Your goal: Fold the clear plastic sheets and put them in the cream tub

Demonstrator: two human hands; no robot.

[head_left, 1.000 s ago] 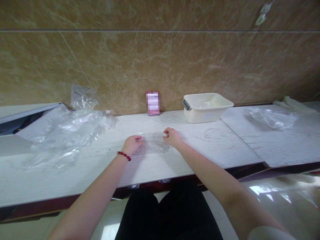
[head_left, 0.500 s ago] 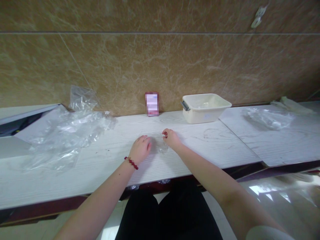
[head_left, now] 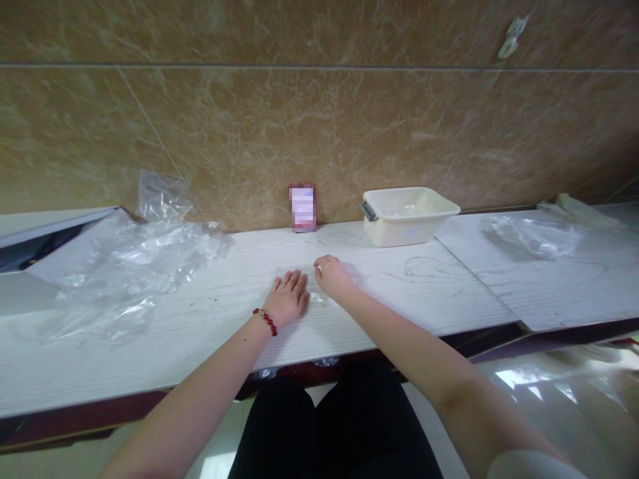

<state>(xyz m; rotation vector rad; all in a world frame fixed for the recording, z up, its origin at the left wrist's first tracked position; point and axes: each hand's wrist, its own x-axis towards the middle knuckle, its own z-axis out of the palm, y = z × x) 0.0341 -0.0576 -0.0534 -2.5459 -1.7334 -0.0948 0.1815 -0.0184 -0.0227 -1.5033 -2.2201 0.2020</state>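
Observation:
A small clear plastic bag point(head_left: 317, 297) lies on the white wood-grain tabletop between my hands; much of it is covered or too transparent to outline. My left hand point(head_left: 288, 298) rests flat at its left side, fingers stretched and spread. A dark red bead bracelet point(head_left: 267, 322) circles that wrist. On the other side, my right hand point(head_left: 333, 275) has its fingers curled into a pinch at the bag's upper right part. The pinched edge itself is hard to see.
Against the marbled wall stands a pink-edged card or screen point(head_left: 302, 209), its face blurred. Right of it is a cream plastic bin point(head_left: 399, 229) with a grey handle. Crumpled clear plastic point(head_left: 144, 266) and an open white box point(head_left: 74, 249) lie left. More plastic point(head_left: 536, 236) lies right.
My left hand has flattened and its fingers have spread out. My right hand has shifted slightly left, nearer the left hand, with its fingers still curled.

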